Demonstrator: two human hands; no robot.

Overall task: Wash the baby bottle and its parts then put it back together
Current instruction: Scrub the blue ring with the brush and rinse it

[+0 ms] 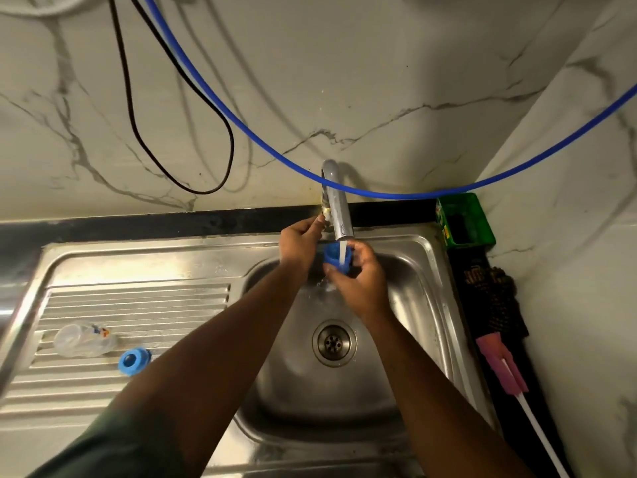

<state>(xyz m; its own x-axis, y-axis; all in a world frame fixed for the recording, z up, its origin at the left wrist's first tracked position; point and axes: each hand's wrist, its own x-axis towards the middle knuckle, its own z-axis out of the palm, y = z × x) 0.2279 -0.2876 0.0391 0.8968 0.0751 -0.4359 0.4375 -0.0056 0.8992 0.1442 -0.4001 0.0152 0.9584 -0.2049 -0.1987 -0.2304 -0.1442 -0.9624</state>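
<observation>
Blue cap [333,257] sits in right hand's [358,281] grip under tap [336,205].

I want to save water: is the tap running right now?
On. A white stream falls from the tap spout into the blue cap held by the right hand, splashing below in the sink.

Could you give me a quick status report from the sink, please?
Right hand holds blue cap under running tap. Left hand at tap handle. Clear bottle and blue ring wait on drainboard. Nothing in the way.
</observation>
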